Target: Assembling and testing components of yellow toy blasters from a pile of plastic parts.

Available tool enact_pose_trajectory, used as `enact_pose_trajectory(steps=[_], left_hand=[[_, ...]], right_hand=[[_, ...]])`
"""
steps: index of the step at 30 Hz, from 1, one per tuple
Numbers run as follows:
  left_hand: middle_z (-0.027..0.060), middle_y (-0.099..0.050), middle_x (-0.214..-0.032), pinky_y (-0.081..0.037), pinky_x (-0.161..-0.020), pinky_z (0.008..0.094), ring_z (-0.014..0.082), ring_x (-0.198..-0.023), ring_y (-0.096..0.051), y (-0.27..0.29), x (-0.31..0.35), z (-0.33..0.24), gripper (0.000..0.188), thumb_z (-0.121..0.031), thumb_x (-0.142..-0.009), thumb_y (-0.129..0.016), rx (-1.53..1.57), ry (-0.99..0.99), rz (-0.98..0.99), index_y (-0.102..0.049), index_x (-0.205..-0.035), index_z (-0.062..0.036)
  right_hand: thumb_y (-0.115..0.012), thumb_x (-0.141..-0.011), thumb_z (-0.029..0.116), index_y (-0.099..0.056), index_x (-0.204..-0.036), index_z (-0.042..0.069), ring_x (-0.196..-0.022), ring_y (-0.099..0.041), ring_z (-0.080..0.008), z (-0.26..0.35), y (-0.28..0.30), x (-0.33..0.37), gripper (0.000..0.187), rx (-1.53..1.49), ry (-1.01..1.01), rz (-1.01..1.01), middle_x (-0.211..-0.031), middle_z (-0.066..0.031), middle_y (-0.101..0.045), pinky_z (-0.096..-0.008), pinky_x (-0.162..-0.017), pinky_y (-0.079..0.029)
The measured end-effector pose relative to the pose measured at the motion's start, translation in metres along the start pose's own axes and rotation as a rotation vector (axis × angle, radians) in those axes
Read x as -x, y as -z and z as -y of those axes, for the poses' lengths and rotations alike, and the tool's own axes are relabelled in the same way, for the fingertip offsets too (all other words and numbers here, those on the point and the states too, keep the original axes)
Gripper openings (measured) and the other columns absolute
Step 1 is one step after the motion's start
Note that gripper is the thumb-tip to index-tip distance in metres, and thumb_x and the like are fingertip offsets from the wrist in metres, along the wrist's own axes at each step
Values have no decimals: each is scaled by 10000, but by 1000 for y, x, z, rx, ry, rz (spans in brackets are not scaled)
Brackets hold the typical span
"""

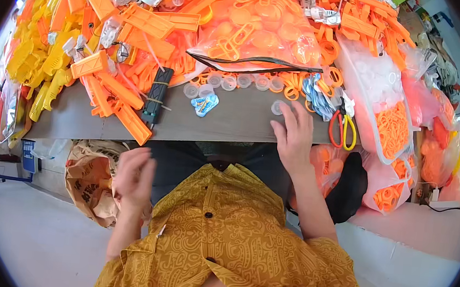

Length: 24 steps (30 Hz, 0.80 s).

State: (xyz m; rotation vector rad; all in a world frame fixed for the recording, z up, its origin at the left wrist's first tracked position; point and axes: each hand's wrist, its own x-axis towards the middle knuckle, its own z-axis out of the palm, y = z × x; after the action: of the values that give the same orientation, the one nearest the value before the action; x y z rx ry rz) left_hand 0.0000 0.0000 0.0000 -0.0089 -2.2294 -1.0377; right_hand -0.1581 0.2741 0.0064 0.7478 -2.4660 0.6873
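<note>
Spanning ahead of left grip (pixel 133 174) and right grip (pixel 296 135): grey bench (pixel 232 116). Big clear bag (pixel 260 42) of orange parts: beyond right grip, toward its left. Brown paper sack (pixel 87 180): just beside left grip, mostly to its left. Left grip: fingers loosely curled, off the bench edge; can't tell if pinching anything. Right grip: over bench edge, thumb and fingers spread apart. Dark bar (pixel 156 97): beyond left grip. Scissors (pixel 344 130), red and yellow handles: right of right grip. Blue-white packet (pixel 205 104): left of right grip. Small clear cup (pixel 278 107): at right grip's fingertips, contact unclear.
</note>
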Motion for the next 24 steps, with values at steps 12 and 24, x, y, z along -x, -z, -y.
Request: enact_pose_trajectory(steps=[12,24], left_hand=[[137,-547,-908,-426,-624,308,252,-733,-524,-76,-52,-34,208,37,-620,-651,25,-262,195,-577,-813,5],[137,-557,-868,-428,-597,305,261,-688,-527,-88,-50,-31,173,40,-630,-638,54,-295,237,-581,-788,-2]], right_hand=[[-613,-684,13,-549,-857,23,-815,-521,-266,-25,1,-11,185,-98,-24,-49,-878,-93,-549,-348,-722,-419],[-626,-683,13,-561,-809,19,-768,-517,-266,-36,8,-16,141,57,-24,-137,-854,-93,-537,-355,-674,-411]])
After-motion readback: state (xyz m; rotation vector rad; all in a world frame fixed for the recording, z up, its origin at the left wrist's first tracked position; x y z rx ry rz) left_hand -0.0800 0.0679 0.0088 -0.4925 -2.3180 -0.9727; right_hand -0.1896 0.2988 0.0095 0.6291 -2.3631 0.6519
